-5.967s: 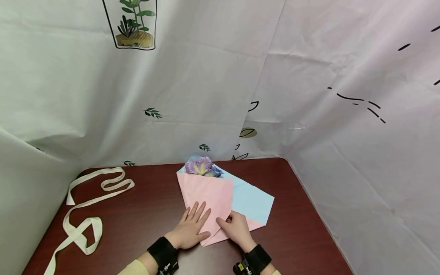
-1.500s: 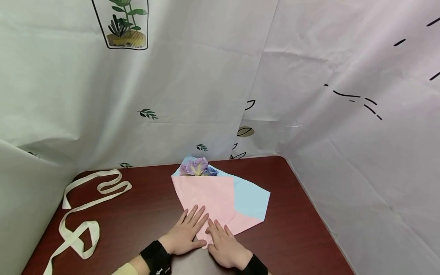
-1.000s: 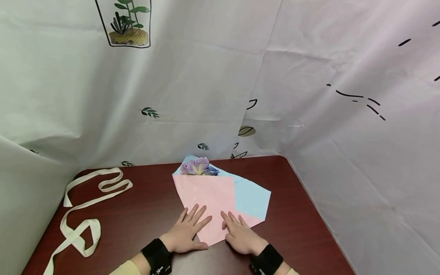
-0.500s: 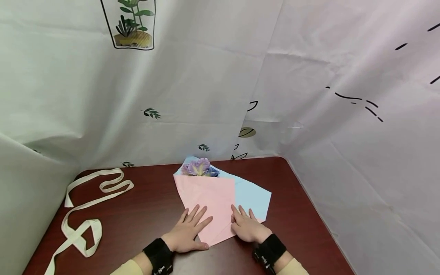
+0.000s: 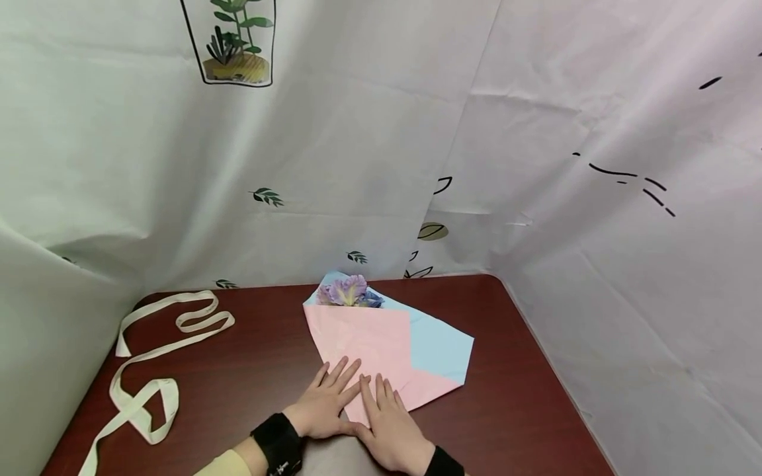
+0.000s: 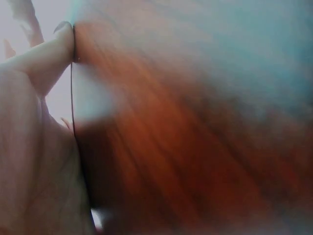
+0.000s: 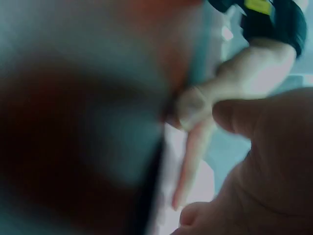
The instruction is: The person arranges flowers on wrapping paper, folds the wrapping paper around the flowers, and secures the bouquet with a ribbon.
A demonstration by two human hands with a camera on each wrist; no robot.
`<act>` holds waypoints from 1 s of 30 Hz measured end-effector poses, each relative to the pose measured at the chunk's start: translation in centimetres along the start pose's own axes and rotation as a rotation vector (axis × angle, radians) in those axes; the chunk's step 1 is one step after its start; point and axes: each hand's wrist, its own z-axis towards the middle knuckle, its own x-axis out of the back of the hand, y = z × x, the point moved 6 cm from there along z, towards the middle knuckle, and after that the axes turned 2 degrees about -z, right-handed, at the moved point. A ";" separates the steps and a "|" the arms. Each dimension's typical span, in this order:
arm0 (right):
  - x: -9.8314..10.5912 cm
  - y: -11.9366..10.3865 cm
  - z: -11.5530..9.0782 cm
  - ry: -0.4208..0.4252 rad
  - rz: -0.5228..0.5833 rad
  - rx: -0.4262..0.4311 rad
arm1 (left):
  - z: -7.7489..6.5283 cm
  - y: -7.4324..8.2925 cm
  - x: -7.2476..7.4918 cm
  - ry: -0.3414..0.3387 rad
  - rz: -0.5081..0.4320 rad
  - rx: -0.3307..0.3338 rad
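A sheet of wrapping paper, pink (image 5: 363,337) on one face and light blue (image 5: 440,344) on the other, lies folded over an artificial-looking flower (image 5: 345,291). Purple petals and a smaller blue bloom (image 5: 372,300) peek out at the top; the stem is hidden. My left hand (image 5: 321,404), fingers spread, rests on the lower left of the pink fold. Beside it, my right hand (image 5: 389,423) lies with straight fingers on the narrow bottom of the paper, the thumbs meeting. The right wrist view shows my right hand (image 7: 274,161) with the left thumb (image 7: 193,107) close by.
A long cream ribbon (image 5: 137,406) lies in loops on the left of the dark red tabletop (image 5: 512,410). A pale printed cloth (image 5: 357,132) hangs behind the table and along both sides.
Six seconds ago my right hand pinched the paper's edge; later it slid rightward across the flattened fold. Now it is back at the bottom point beside my left hand, which has stayed put.
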 end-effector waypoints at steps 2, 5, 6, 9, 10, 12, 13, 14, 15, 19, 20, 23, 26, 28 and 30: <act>-0.3 0.1 0.0 0.047 -0.004 -0.031 | 0.0 0.1 0.2 -0.013 0.020 0.017; -0.6 0.5 0.4 0.094 0.018 -0.077 | 0.1 -0.1 0.2 -0.011 -0.017 0.021; -0.7 0.6 0.5 0.106 0.025 -0.088 | 0.1 -0.2 0.1 -0.002 -0.037 0.011; -0.7 0.6 0.9 0.124 0.023 -0.109 | 0.3 -1.0 -0.7 0.026 -0.081 -0.024; -0.7 0.5 1.0 0.130 0.017 -0.114 | 0.3 -1.2 -1.0 0.034 -0.086 -0.035; -0.5 0.3 1.2 0.138 0.001 -0.123 | 0.4 -1.7 -1.7 0.044 -0.088 -0.054; -0.4 0.2 1.2 0.139 -0.009 -0.129 | 0.5 -1.9 -2.0 0.041 -0.092 -0.054; -0.3 0.1 1.3 0.139 -0.017 -0.135 | 0.5 -1.9 -1.9 0.026 -0.101 -0.048; -0.1 0.0 1.3 0.140 -0.028 -0.141 | 0.6 -2.0 -2.0 0.021 -0.110 -0.044; 0.2 -0.2 1.6 0.133 -0.076 -0.156 | 0.4 -1.5 -0.9 -0.043 -0.167 0.000; 0.2 -0.2 1.7 0.129 -0.088 -0.155 | 0.3 -1.3 -0.6 -0.055 -0.170 0.010; 0.0 -0.2 1.9 0.124 -0.120 -0.149 | 0.1 -1.1 0.0 -0.062 -0.162 0.021; 0.0 -0.2 1.9 0.129 -0.151 -0.144 | 0.1 -1.1 0.3 -0.063 -0.121 0.025; 0.1 -0.2 1.8 0.136 -0.164 -0.144 | 0.2 -1.1 0.2 -0.057 -0.115 0.016; 0.3 -0.2 1.8 0.139 -0.172 -0.148 | 0.3 -1.3 0.1 -0.046 -0.125 -0.003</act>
